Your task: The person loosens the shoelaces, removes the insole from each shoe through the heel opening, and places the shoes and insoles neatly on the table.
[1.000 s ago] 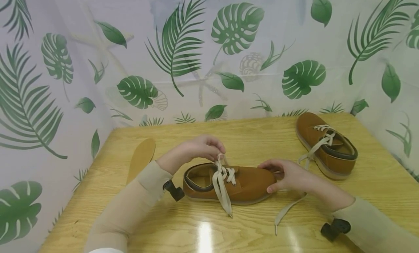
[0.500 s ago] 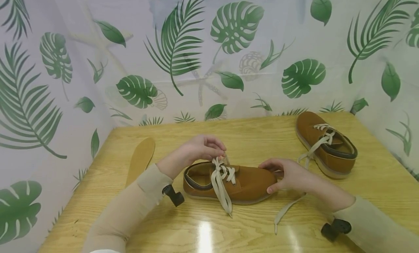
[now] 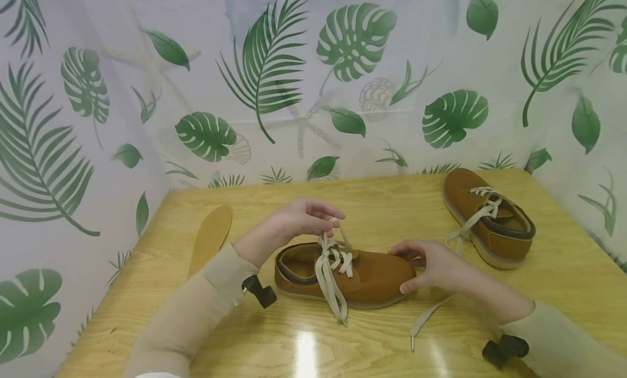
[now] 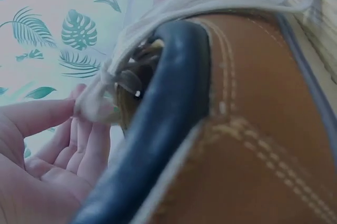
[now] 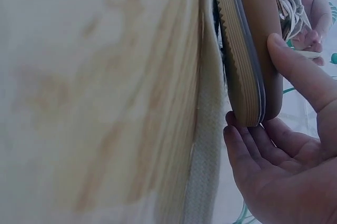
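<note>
The head view looks forward and down from well above the held shoe (image 3: 369, 274)'s near side. The left wrist view, very close at its heel, faces toe-ward; the right, low off its toe, faces heel-ward. All share its laces (image 3: 325, 253).

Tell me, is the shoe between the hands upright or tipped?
Upright: the shoe has its opening facing up and its sole toward the table.
</note>
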`<state>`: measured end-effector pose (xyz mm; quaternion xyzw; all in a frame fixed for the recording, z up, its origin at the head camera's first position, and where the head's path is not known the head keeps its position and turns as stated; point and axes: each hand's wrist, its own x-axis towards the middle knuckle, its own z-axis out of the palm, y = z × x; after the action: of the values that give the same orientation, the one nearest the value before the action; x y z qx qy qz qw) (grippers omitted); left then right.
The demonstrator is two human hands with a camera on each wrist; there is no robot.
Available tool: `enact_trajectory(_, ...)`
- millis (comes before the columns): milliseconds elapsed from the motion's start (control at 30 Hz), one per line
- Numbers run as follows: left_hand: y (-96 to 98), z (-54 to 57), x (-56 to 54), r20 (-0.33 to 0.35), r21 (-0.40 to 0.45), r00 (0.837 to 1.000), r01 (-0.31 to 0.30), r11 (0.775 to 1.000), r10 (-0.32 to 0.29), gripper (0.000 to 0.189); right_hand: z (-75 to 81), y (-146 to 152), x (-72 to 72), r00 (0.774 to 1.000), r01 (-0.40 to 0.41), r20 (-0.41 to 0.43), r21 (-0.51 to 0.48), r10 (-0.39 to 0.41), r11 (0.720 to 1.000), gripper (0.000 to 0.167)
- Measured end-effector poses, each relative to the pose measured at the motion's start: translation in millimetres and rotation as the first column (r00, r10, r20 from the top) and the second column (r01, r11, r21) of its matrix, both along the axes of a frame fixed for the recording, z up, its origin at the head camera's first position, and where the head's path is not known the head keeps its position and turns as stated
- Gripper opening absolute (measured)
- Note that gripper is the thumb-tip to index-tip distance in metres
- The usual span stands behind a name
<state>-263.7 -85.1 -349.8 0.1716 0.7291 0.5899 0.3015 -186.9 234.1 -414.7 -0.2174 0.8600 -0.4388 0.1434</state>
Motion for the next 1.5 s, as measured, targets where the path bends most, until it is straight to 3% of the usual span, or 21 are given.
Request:
enact_trajectory(267, -3.8, 1.6, 1.8, 0.082, 0.150, 0.996, -0.043, 0.988, 0.031, 0.039, -2.5, 0.4, 0.6, 1.000, 0.016, -0.009, 0.014, -0.016, 1.000, 0.071)
enact_trajectory(700, -10.8, 9.4, -5.5, 0.067, 0.244, 0.994, -0.103, 0.964, 0.089, 0.036, -0.4, -0.4, 0.5, 1.000, 0.004, 0.000, 0.018, -0.004, 1.000, 0.070)
enact_trajectory(1167, -27.8, 3.7, -11.6, 0.072, 0.203, 0.985, -0.168, 0.965, 0.157, 0.044, 1.8, 0.7, -9.2, 0.996, -0.072, -0.040, 0.091, 0.076, 0.993, 0.070)
enact_trajectory(1333, -30.8, 0.9, -12.6, 0.041, 0.174, 0.980, -0.197, 0.965, 0.193, 0.041, 4.8, -7.6, -9.1, 0.995, -0.068, -0.064, 0.143, 0.078, 0.987, 0.079)
enact_trajectory(1500, -33.8, -4.2, -14.6, 0.055, 0.173, 0.971, -0.241, 0.955, 0.235, 0.039, 5.8, -11.4, -10.5, 0.994, -0.055, -0.080, 0.175, 0.070, 0.983, 0.077)
